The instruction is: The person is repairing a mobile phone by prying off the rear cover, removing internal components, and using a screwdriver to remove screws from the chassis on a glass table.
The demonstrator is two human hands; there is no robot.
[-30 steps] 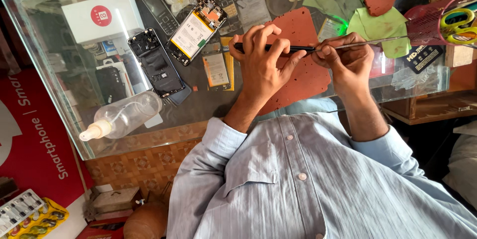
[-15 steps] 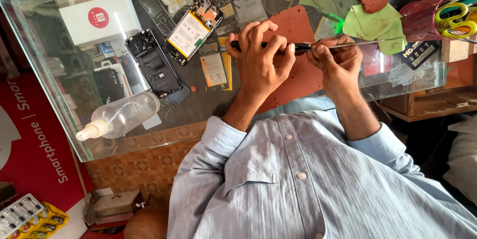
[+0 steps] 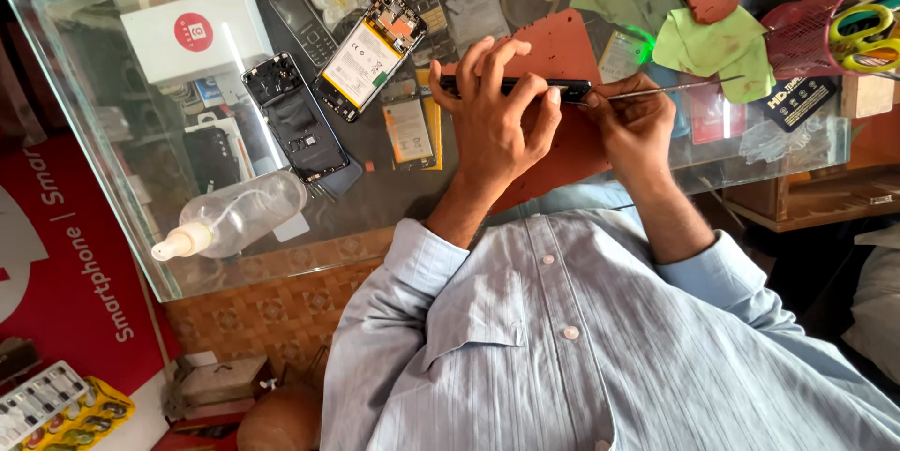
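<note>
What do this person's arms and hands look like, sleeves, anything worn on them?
Both arms wear long sleeves of a light blue-grey shirt with fine vertical stripes and pale buttons down the front. The cuffs are pushed back, baring the forearms. The left hand and right hand are bare: no gloves, rings or watch visible.

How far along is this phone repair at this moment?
Done: one phone is already opened, its dark back frame and its battery board lying apart on the glass counter.
In hand: the left hand holds a dark phone on edge, and the right hand sets a thin metal tool against its end.
Left: that phone looks closed, and the opened parts lie unassembled.
</note>
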